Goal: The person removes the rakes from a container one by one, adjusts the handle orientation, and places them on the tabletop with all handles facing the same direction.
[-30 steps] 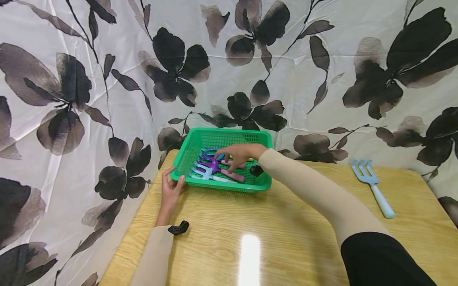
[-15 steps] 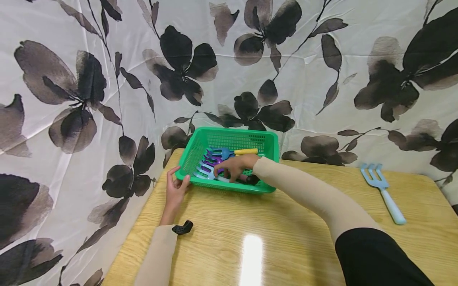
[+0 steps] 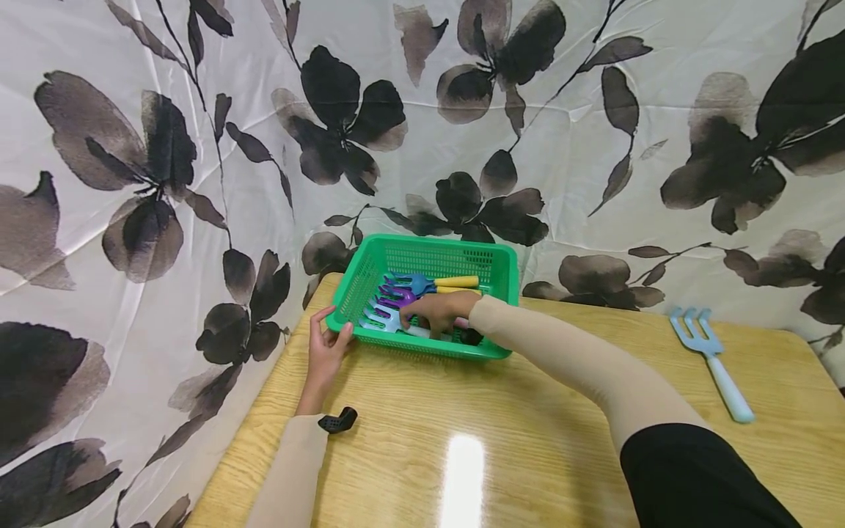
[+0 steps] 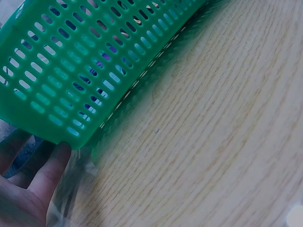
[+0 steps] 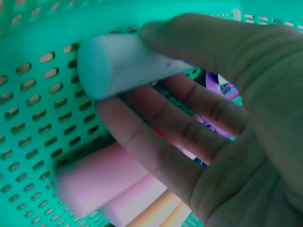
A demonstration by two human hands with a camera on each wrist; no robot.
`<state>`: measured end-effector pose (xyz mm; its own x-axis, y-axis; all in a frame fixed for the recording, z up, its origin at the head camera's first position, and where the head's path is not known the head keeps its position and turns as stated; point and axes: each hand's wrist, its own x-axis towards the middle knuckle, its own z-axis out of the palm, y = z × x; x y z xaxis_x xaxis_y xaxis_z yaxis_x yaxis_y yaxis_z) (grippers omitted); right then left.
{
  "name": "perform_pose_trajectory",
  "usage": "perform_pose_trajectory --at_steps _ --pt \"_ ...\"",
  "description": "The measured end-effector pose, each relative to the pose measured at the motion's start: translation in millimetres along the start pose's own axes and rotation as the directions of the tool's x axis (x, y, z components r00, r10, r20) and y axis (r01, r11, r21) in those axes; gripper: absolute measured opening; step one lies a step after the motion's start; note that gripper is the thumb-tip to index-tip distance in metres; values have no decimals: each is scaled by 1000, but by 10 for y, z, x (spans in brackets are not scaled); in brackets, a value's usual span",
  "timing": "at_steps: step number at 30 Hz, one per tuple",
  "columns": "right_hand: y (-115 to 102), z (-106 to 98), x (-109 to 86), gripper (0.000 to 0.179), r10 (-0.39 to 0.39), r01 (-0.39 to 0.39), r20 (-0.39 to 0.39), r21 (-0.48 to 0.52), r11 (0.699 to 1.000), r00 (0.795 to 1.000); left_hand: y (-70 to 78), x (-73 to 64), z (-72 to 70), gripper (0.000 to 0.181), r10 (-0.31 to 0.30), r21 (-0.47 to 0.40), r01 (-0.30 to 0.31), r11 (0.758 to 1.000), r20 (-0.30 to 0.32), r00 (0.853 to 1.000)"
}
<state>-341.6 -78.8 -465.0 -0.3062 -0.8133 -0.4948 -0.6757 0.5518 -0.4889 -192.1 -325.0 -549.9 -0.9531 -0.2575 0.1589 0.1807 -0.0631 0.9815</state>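
Observation:
My left hand (image 3: 325, 358) grips the left front corner of a green plastic basket (image 3: 422, 347), thumb against the corner in the left wrist view. Inside the basket, my right hand (image 3: 439, 311) holds the handle of a light blue garden hand fork (image 3: 381, 320). The right wrist view shows the thumb on top of that pale handle (image 5: 128, 66) and fingers beneath it. Behind lie purple forks (image 3: 397, 295), whose pink handles (image 5: 104, 177) show below my fingers. Blue forks with yellow handles (image 3: 455, 281) lie toward the basket's back.
Another light blue hand fork (image 3: 716, 359) lies on the right side of the wooden table (image 3: 528, 440), tines toward the back. A flower-printed cloth (image 3: 409, 147) hangs behind and to the left of the table, close to the basket.
My right hand has lowered from above the forks to the front of the basket and taken hold of the light blue fork's handle. The left hand stays at the corner.

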Motion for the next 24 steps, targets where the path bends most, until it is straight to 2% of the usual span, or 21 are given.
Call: perform_pose_trajectory --at_steps 6,11,19,24 --pt "31 -16 5 49 -5 5 -25 11 1000 1000 34 -7 8 59 14 27 -14 1000 -18 1000" --pt "42 -13 -18 60 -18 19 -33 10 1000 999 42 -23 19 59 28 39 -27 999 -20 999" --pt "32 -20 -86 63 -9 9 -45 12 1000 999 35 -34 12 60 -14 26 15 1000 -6 1000" --pt "1 -100 -135 66 -17 16 -31 -17 1000 999 47 -42 27 58 6 54 -5 999 -23 1000"
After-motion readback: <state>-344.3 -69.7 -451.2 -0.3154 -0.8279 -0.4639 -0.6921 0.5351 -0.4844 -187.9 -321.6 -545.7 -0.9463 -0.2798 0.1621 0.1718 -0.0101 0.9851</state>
